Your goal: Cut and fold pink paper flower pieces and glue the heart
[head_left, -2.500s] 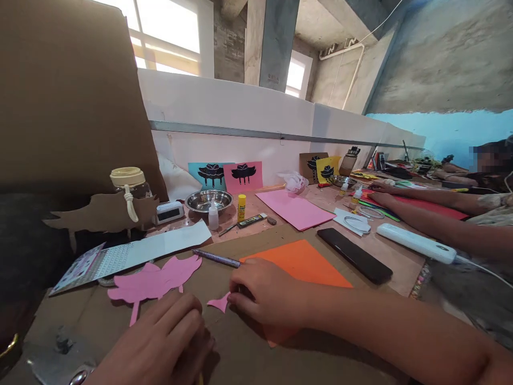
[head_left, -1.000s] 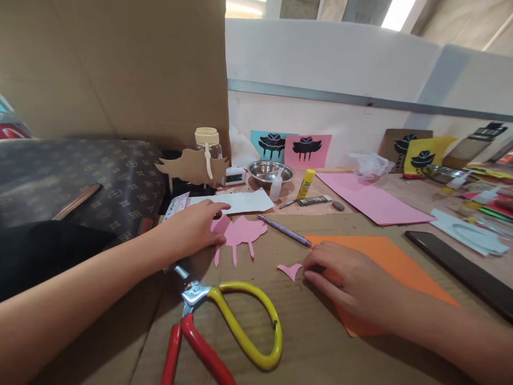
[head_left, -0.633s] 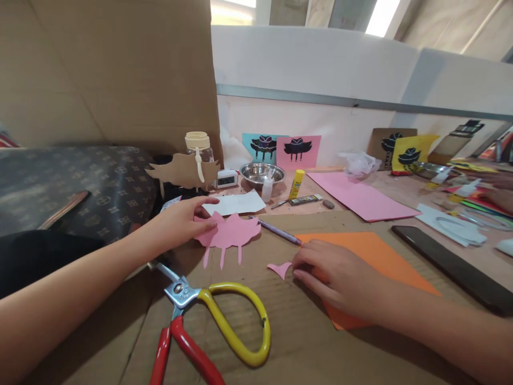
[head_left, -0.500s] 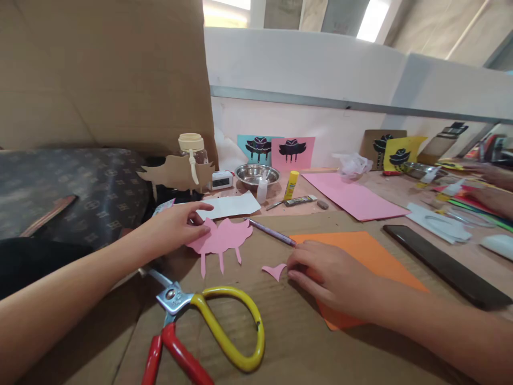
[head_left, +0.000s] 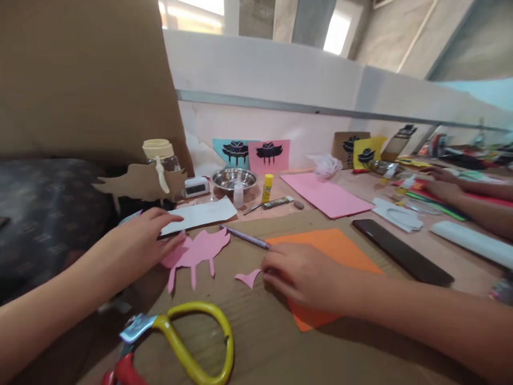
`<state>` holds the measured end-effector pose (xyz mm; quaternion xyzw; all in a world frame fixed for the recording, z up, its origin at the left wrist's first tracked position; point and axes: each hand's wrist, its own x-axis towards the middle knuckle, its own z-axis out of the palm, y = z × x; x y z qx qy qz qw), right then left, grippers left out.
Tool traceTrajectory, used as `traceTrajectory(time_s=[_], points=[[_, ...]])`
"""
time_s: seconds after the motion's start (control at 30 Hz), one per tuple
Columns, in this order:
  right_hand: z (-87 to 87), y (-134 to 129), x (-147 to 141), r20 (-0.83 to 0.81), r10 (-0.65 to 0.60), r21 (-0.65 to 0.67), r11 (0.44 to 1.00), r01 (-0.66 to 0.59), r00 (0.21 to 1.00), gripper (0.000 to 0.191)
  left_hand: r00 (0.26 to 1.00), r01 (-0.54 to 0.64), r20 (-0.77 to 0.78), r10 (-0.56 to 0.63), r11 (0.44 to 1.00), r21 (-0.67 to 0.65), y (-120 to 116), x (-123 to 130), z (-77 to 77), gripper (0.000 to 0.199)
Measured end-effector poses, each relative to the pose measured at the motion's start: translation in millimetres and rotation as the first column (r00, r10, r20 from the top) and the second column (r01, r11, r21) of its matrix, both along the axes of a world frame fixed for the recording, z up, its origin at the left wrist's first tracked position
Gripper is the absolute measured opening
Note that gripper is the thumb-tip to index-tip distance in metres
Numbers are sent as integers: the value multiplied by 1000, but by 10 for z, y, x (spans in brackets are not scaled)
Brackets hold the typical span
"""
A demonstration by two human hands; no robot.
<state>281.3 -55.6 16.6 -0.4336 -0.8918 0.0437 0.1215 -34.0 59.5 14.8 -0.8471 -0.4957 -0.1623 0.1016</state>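
A pink paper cutout (head_left: 200, 248) with thin legs lies on the cardboard (head_left: 248, 331). My left hand (head_left: 150, 238) rests at its left end, fingers apart, fingertips touching the paper. My right hand (head_left: 298, 272) lies over the orange sheet (head_left: 336, 248), its fingers curled together beside a small pink scrap (head_left: 249, 278); whatever is between them is hidden. A purple pen (head_left: 245, 236) lies just above that hand. Scissors (head_left: 228, 342) with one yellow and one red handle sit at the front left.
Behind are a white paper strip (head_left: 200, 215), a metal bowl (head_left: 233, 180), a glue stick (head_left: 267, 188) and a pink sheet (head_left: 328, 197). A dark flat bar (head_left: 401, 251) lies right. Another person's hands (head_left: 443, 190) are at the far right.
The view has turned right, so most things appear farther left. My left hand still touches the left end of the cutout, which looks slightly turned. My right hand stays by the scrap.
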Motion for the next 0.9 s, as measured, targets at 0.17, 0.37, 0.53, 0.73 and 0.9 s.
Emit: traceTrajectory(time_s=[0.17, 0.37, 0.53, 0.73, 0.9], points=[[-10, -37, 123, -112, 65, 100, 994, -54, 992, 18, 947, 320, -20, -319, 947, 22, -423, 314, 161, 29], [-7, -158, 105, -70, 187, 44, 982, -184, 980, 13, 803, 594, 70, -591, 804, -28, -874, 609, -47, 39], [-18, -170, 56, -39, 183, -43, 982, -185, 982, 15, 796, 606, 63, -602, 793, -64, -920, 590, -174, 38], [-78, -138, 34, -21, 173, -26, 985, -173, 985, 16, 813, 580, 42, -581, 803, -135, -898, 605, -169, 41], [-59, -146, 34, -35, 121, 12, 993, -121, 992, 11, 826, 563, 47, -562, 817, -125, -921, 613, -164, 41]])
